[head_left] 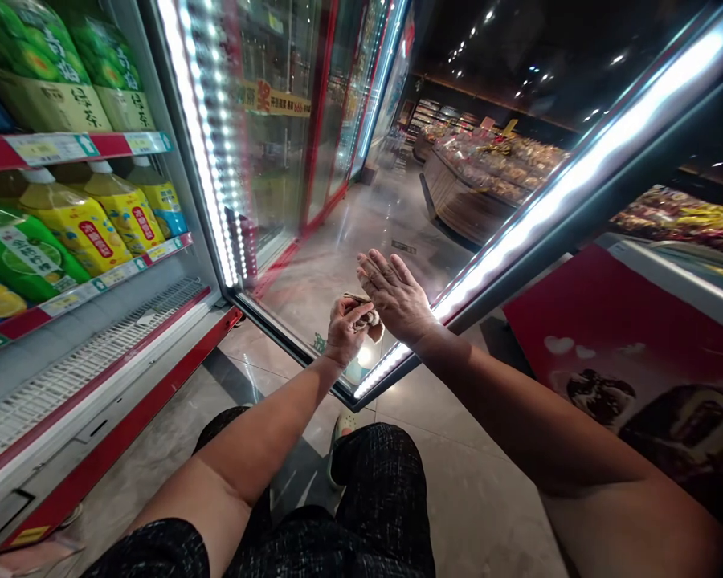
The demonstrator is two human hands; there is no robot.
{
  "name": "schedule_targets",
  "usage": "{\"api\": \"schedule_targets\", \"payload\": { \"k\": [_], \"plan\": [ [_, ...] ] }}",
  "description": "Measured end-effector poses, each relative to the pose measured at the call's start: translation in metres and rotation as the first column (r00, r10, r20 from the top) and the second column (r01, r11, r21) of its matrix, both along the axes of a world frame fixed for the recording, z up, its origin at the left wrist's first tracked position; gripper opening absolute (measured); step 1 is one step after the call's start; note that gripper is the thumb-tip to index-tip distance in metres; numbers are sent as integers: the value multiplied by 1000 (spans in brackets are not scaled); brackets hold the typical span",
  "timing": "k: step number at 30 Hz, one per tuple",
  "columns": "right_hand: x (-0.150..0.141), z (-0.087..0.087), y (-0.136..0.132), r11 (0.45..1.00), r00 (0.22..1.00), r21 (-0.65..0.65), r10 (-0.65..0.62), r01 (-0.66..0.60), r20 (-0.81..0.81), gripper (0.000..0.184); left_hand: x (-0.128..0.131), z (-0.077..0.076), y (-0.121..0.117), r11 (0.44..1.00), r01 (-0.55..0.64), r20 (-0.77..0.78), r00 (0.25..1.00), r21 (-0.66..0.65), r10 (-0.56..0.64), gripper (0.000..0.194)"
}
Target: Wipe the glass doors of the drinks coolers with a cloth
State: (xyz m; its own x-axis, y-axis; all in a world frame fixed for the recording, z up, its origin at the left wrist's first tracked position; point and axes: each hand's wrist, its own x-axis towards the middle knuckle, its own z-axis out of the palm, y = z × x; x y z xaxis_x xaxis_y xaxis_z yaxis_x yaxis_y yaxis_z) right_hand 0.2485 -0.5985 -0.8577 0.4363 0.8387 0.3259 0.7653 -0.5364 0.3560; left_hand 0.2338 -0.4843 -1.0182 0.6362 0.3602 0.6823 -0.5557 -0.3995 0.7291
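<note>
A glass fridge door [295,309] with bright LED strips along its frame stands swung open in front of me. My left hand [345,329] is closed on a crumpled brownish cloth [372,321] near the lower part of the glass. Just right of it, my right hand [394,297] is stretched out flat with its fingers extended, at the inner side of the glass by the lit frame. Whether the right palm presses on the glass I cannot tell. Part of the cloth is hidden by the left fingers.
At the left, an open fridge holds yellow drink bottles [87,229] and green tea packs [42,72] above a white wire rack [126,337]. A red chest freezer [578,305] stands at the right. Beyond the glass are a wooden display counter [470,189] and tiled floor.
</note>
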Motion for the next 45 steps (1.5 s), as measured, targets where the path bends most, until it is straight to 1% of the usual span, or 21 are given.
{"api": "schedule_targets", "payload": {
  "k": [3,5,9,12,14,16,18,20,21,23,25,28,31,34,36,39,42,45],
  "plan": [
    [-3,4,-3,1000,1000,26,-18,17,23,49,4,6,4,996,-78,9,997,-53,78,49],
    [-3,4,-4,999,999,40,-22,20,33,48,4,8,2,993,-96,-3,995,-61,96,46],
    [-3,3,-6,999,999,48,-27,25,37,48,-8,8,-19,998,-18,4,1000,54,17,36],
    [-2,2,-6,998,999,64,-31,29,32,52,-19,7,-36,989,0,47,999,147,-7,25],
    [-2,3,-6,997,999,71,-30,27,33,54,-21,10,-40,981,3,69,997,192,-17,17],
    [-3,4,-6,998,999,60,-36,34,39,54,-20,15,-38,979,-9,73,997,204,-6,13],
    [-5,4,-7,998,997,44,-53,51,49,51,-18,20,-32,982,-60,60,997,177,50,17],
    [-9,3,-8,996,995,47,-79,77,63,51,-16,23,-28,982,-130,32,991,137,127,26],
    [-12,2,-9,994,993,58,-97,93,71,52,-16,23,-27,980,-158,16,988,122,157,30],
    [-20,-1,-14,988,987,90,-136,128,86,57,-16,21,-25,978,-178,-4,984,111,179,36],
    [-28,-3,-19,979,980,119,-176,164,98,62,-15,17,-22,980,-165,-15,986,109,167,40],
    [-38,-5,-29,970,971,145,-212,195,109,66,-9,11,-11,989,-120,-40,991,92,124,45],
    [-46,-7,-35,963,969,165,-230,213,91,68,-2,8,1,992,-120,-66,990,45,123,48],
    [-49,-8,-36,961,969,162,-238,226,59,69,-3,12,-2,990,-140,-60,988,28,142,50],
    [-50,-8,-36,960,968,157,-244,233,53,68,-10,16,-12,991,-115,-24,993,69,117,49],
    [-51,-8,-35,960,966,155,-247,233,78,66,-18,23,-23,985,-65,36,998,159,60,42],
    [-57,-7,-39,965,960,141,-241,222,142,64,-16,28,-17,982,-67,61,997,177,57,42],
    [-64,-7,-50,956,937,158,-279,249,212,63,-6,30,-3,983,-118,46,993,140,112,48]
  ]
}}
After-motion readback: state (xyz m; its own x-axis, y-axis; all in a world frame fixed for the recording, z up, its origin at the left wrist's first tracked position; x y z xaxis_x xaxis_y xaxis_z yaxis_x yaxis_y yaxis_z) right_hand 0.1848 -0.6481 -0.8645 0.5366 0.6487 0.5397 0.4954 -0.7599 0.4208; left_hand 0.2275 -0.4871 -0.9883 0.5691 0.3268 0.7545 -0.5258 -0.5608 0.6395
